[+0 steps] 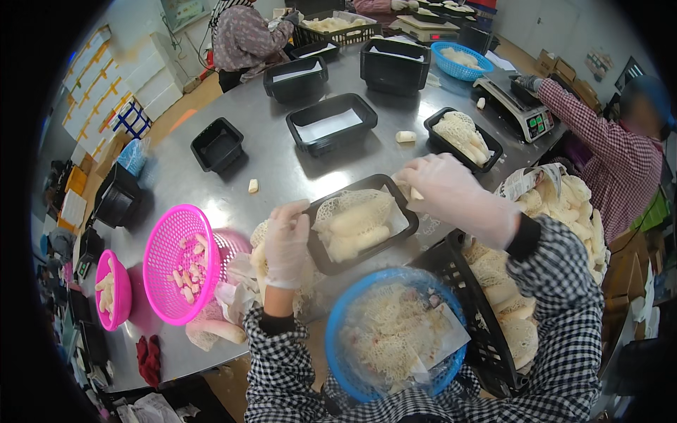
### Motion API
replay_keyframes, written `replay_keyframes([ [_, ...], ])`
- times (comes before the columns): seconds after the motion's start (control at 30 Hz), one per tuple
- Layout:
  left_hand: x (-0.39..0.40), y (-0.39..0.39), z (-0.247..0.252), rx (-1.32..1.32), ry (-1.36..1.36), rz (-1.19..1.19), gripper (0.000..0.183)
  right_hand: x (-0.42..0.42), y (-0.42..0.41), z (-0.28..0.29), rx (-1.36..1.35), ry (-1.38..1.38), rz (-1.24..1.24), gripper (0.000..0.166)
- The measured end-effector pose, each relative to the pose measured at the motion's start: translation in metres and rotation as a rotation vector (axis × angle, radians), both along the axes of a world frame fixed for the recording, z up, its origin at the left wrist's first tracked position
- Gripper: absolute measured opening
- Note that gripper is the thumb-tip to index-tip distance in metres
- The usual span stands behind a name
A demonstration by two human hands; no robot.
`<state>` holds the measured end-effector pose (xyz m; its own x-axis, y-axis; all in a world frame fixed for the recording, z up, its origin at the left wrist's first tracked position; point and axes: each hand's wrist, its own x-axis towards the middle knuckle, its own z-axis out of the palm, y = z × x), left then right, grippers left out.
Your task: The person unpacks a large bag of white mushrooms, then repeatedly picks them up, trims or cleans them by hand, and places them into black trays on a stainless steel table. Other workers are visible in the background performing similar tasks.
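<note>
A black plastic tray (376, 250) lies in front of me on the metal table. Paper lines it, and pale netted bamboo mushrooms (359, 222) rest inside. My left hand (288, 243), in a translucent glove, is at the tray's left end with curled fingers; whether it grips anything is hidden. Over the tray's right end, my gloved right hand (457, 196) pinches a small cream-coloured mushroom piece (416, 194), mostly covered by the fingers. More mushrooms lie partly behind my left hand. Close to my body stands a blue basin (334, 338) lined with clear plastic, holding net scraps and paper.
A black crate (478, 322) of mushrooms stands at my right. Pink baskets (182, 317) with stem pieces sit left, near a red cloth (148, 360). Paper-lined black trays (332, 126), a filled tray (460, 138) and a scale (534, 122) lie beyond. A co-worker (619, 153) works right.
</note>
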<state>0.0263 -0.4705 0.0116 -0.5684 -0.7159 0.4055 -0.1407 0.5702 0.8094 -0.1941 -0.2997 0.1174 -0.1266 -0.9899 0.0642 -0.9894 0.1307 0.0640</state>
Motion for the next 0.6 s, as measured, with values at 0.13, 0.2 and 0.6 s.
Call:
replay_keyframes([
  [0.13, 0.036, 0.018, 0.009, -0.011, -0.067, 0.084, 0.026, 0.034, 0.064, 0.036, -0.026, 0.025, 0.118, 0.046],
  [0.2, 0.046, 0.031, 0.009, -0.021, -0.118, 0.075, 0.025, 0.049, 0.089, 0.045, 0.191, -0.321, 0.194, 0.054],
  [0.6, 0.067, 0.112, -0.027, 0.047, -0.161, -0.122, 0.025, 0.034, 0.29, 0.049, -0.343, -0.255, -0.705, 0.022],
])
